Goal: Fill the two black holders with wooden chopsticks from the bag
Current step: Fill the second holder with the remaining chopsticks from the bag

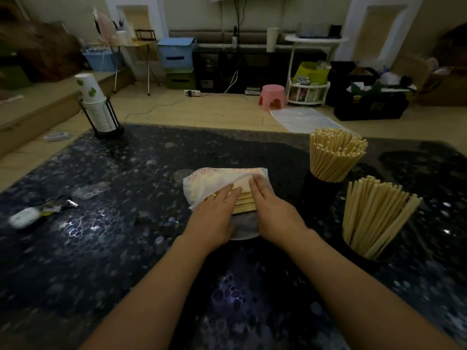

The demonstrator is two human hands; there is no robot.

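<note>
On table, both hands (242, 210) pressing chopstick bag (214, 184)

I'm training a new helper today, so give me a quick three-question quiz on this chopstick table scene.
1. True or false: both black holders already contain wooden chopsticks.
2. Which hand lies on the white plastic bag's film: A left, B right?
3. What stands at the table's far left corner?

Key:
1. True; far black holder, near black holder.
2. A; left hand. The right hand rests flat on the exposed chopstick bundle.
3. A stack of white paper cups in a black wire rack.
</note>
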